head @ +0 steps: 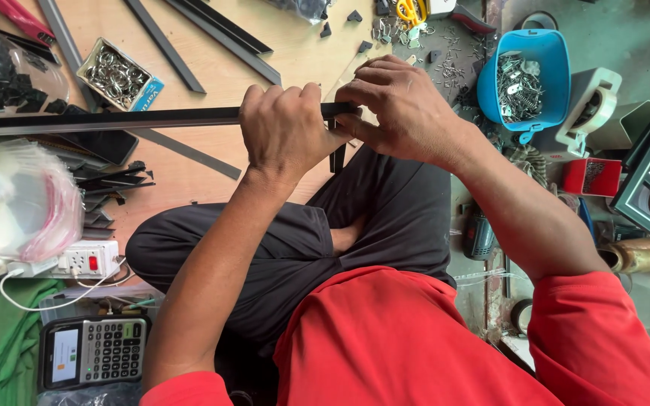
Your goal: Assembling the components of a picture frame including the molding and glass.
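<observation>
Mid-frame, our left hand (286, 128) clamps the long black metal bar (114, 119) while our right hand (400, 109) pinches its end, blue tub (558, 60) of clips upper right.

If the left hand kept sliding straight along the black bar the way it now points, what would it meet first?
The left hand grips the black bar and points up the board. Straight ahead lies bare plywood board, then probably the dark metal strips; depth is unclear.
</observation>
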